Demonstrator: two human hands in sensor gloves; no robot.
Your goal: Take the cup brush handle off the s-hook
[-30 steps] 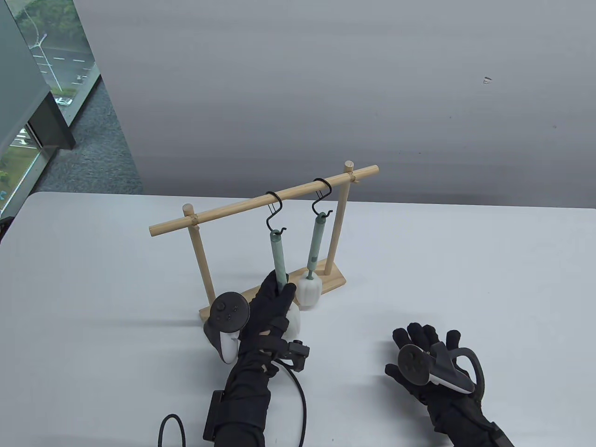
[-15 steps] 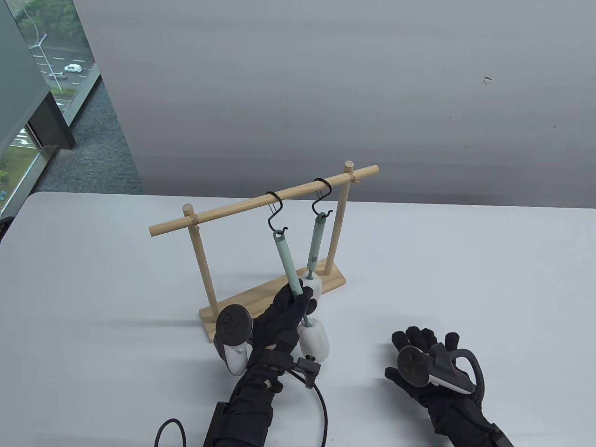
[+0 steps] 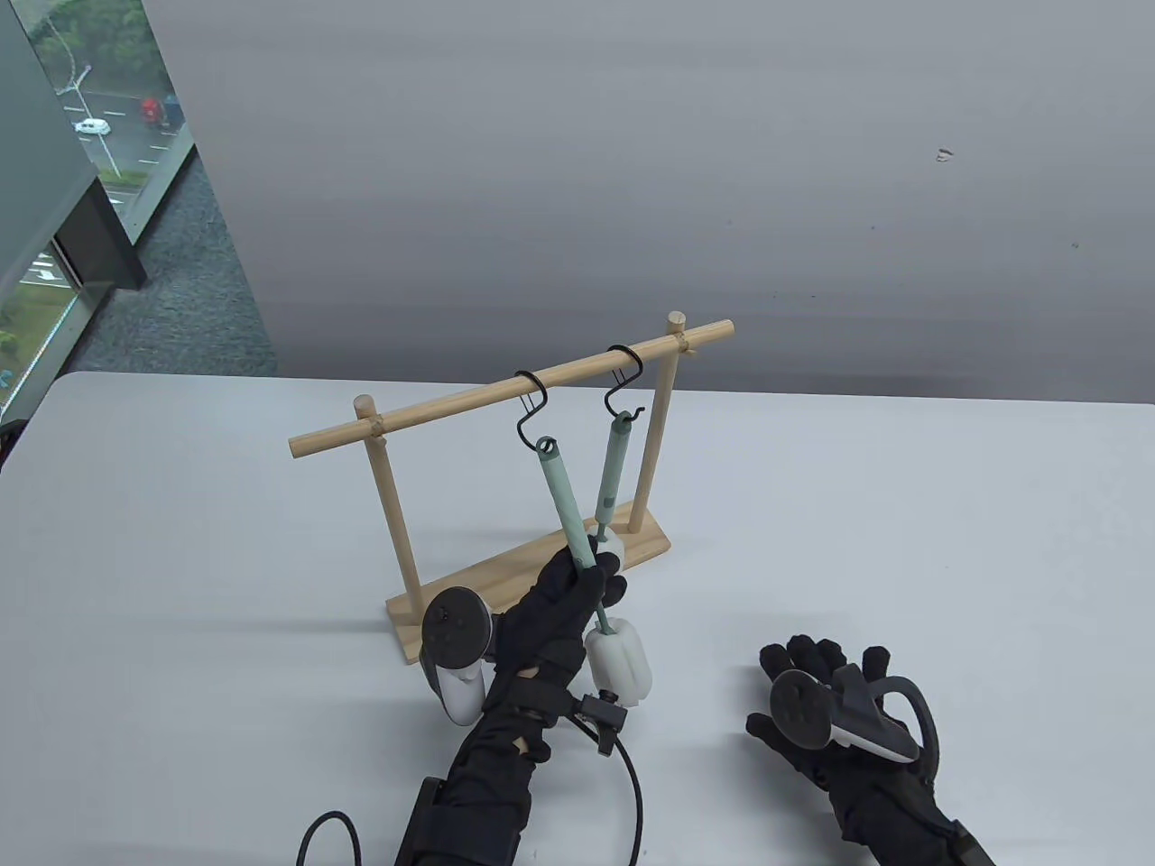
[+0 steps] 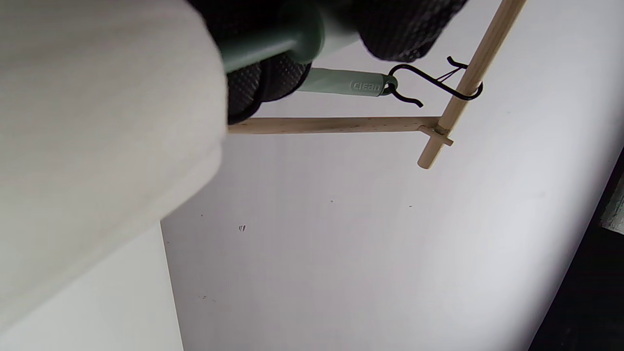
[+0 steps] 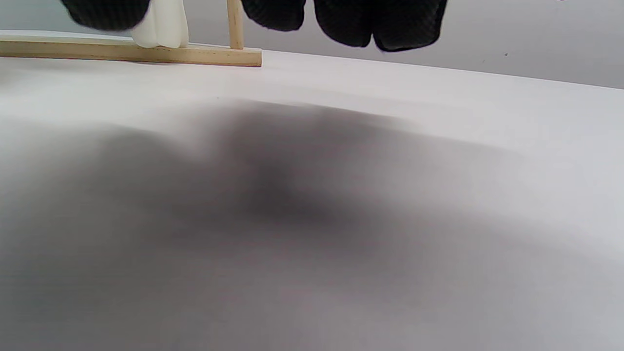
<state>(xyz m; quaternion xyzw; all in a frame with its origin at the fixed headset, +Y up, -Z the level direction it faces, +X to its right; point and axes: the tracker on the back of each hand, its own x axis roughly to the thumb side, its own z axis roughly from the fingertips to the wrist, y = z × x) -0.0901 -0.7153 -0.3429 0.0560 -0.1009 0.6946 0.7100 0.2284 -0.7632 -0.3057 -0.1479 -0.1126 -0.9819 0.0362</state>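
Since half a second ago, the cup brush handle (image 3: 567,499) has come off the s-hook (image 3: 532,408): its ring end now sits just beside the hook's lower curl, at the hook's right, instead of hanging on it. Whether ring and hook touch cannot be told from the table view. Tilted, the handle runs from that ring down to the left hand (image 3: 559,604), whose fingers (image 3: 550,577) are curled tight around its lower part, thumb side pressed against the shaft. Below the fingers a thin stem continues to the white sponge head (image 3: 619,664), which hangs just under and to the right of the knuckles, above the table (image 3: 180,559). In the left wrist view that head fills the left side as a pale blur, with the green grip clamped between black fingertips at the top edge.

Beyond the left fingers stands the wooden rack (image 3: 511,390), its rail carrying both hooks. A second brush (image 3: 612,478) hangs from the other hook (image 3: 623,379), just behind the held handle, its white head resting near the rack's base.

Well apart to the right, the right hand (image 3: 826,699) lies palm down on the table, fingers spread and gripping nothing; its fingertips (image 5: 375,22) point toward the rack's base
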